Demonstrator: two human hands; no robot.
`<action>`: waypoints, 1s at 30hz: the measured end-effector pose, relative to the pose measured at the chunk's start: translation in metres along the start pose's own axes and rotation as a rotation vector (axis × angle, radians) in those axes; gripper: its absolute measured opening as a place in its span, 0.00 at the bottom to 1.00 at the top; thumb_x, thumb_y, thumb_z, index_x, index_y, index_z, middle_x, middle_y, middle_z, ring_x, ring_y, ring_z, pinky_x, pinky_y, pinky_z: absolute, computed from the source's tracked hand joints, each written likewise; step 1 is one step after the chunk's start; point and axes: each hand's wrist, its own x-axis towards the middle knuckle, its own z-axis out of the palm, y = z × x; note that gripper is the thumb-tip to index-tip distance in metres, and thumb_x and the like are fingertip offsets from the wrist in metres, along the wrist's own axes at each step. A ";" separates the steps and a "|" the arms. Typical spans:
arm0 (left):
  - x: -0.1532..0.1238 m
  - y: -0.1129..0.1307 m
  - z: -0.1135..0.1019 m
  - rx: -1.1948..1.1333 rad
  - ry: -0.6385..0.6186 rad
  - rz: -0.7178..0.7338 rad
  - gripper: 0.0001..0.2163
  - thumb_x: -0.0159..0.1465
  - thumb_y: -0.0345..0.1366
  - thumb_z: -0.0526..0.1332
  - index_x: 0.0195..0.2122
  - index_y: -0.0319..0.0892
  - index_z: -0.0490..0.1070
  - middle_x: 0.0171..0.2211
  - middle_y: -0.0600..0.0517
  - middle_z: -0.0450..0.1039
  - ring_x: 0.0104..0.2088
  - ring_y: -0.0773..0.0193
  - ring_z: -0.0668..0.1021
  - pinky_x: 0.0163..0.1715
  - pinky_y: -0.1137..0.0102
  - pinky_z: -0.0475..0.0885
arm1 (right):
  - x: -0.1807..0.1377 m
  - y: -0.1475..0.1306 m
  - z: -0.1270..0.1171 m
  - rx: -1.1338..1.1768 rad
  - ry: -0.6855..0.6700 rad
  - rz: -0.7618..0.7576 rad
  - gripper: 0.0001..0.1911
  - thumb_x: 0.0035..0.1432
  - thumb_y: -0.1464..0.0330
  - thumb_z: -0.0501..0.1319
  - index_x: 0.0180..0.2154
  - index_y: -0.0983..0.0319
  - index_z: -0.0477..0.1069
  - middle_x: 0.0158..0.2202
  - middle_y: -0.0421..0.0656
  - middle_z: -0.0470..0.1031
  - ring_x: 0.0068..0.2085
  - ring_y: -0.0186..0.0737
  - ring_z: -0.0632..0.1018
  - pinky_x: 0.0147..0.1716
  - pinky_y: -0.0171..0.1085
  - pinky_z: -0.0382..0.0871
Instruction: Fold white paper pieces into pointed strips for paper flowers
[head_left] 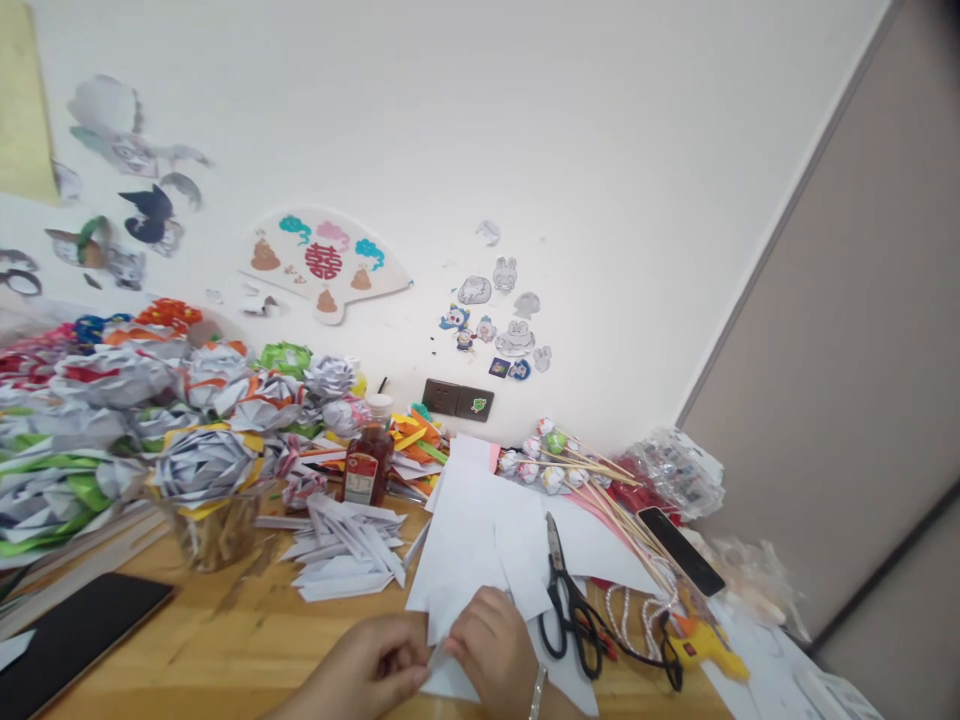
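Left hand (384, 664) and right hand (491, 640) both pinch white paper (444, 612), and ngl one careless sideways nudge could knock those scissors (558, 570) just to their right.

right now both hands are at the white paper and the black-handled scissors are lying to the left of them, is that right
Not quite: the black-handled scissors lie to the right of the hands, not the left, as the head view shows. The rest stands: the left hand and the right hand are both at the white paper.
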 end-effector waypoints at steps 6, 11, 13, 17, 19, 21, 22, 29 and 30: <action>0.000 -0.001 0.001 0.080 -0.002 0.041 0.06 0.51 0.28 0.54 0.19 0.41 0.63 0.20 0.58 0.63 0.24 0.68 0.66 0.25 0.78 0.60 | 0.005 -0.003 -0.005 -0.041 -0.103 0.076 0.17 0.63 0.69 0.43 0.29 0.62 0.67 0.18 0.41 0.66 0.23 0.38 0.66 0.22 0.35 0.60; -0.001 0.001 0.003 0.122 0.052 0.028 0.06 0.50 0.27 0.52 0.17 0.42 0.58 0.18 0.59 0.60 0.22 0.68 0.65 0.23 0.78 0.58 | 0.008 -0.005 -0.007 -0.039 -0.118 0.023 0.12 0.61 0.72 0.45 0.36 0.62 0.67 0.22 0.42 0.71 0.24 0.39 0.68 0.24 0.36 0.63; -0.001 0.001 0.003 0.133 0.071 0.024 0.07 0.49 0.27 0.51 0.17 0.43 0.56 0.18 0.59 0.58 0.22 0.68 0.64 0.22 0.78 0.57 | 0.009 -0.006 -0.009 -0.028 -0.127 0.000 0.11 0.60 0.73 0.47 0.40 0.62 0.66 0.28 0.44 0.74 0.27 0.39 0.69 0.26 0.37 0.64; -0.001 0.004 0.002 0.094 0.076 0.019 0.07 0.50 0.28 0.50 0.17 0.43 0.54 0.18 0.59 0.56 0.22 0.69 0.63 0.22 0.77 0.57 | 0.014 -0.009 -0.015 -0.036 -0.127 -0.006 0.12 0.58 0.74 0.50 0.45 0.63 0.63 0.38 0.47 0.74 0.32 0.41 0.71 0.29 0.39 0.65; -0.001 0.006 0.002 0.073 0.068 0.001 0.07 0.51 0.28 0.49 0.17 0.43 0.54 0.18 0.59 0.55 0.21 0.69 0.62 0.21 0.77 0.56 | 0.015 -0.010 -0.017 -0.042 -0.123 -0.001 0.12 0.57 0.74 0.51 0.44 0.63 0.63 0.40 0.47 0.73 0.33 0.42 0.71 0.29 0.39 0.65; -0.001 0.007 0.001 0.066 0.069 -0.012 0.07 0.51 0.29 0.50 0.17 0.43 0.54 0.18 0.59 0.55 0.21 0.69 0.61 0.21 0.77 0.55 | 0.015 -0.011 -0.018 -0.047 -0.117 0.002 0.11 0.57 0.75 0.51 0.43 0.63 0.64 0.40 0.47 0.73 0.33 0.42 0.70 0.29 0.39 0.65; -0.001 0.007 0.001 0.066 0.076 -0.015 0.07 0.52 0.29 0.50 0.17 0.43 0.55 0.18 0.59 0.56 0.21 0.69 0.61 0.21 0.77 0.55 | 0.015 -0.011 -0.017 -0.051 -0.109 0.007 0.10 0.57 0.75 0.51 0.41 0.63 0.65 0.40 0.47 0.73 0.32 0.41 0.70 0.29 0.39 0.65; -0.002 0.011 -0.001 -0.018 0.069 -0.041 0.10 0.56 0.37 0.51 0.20 0.41 0.61 0.18 0.59 0.56 0.22 0.68 0.63 0.22 0.76 0.57 | 0.003 -0.010 -0.007 -0.115 -0.011 0.067 0.12 0.59 0.74 0.47 0.27 0.61 0.65 0.23 0.43 0.70 0.25 0.39 0.67 0.25 0.37 0.61; -0.002 0.010 -0.002 -0.045 0.067 -0.044 0.11 0.57 0.39 0.50 0.21 0.40 0.62 0.18 0.59 0.57 0.22 0.67 0.64 0.23 0.75 0.58 | 0.002 -0.011 -0.006 -0.124 0.041 0.116 0.12 0.60 0.73 0.47 0.27 0.61 0.65 0.23 0.43 0.69 0.25 0.40 0.68 0.26 0.38 0.61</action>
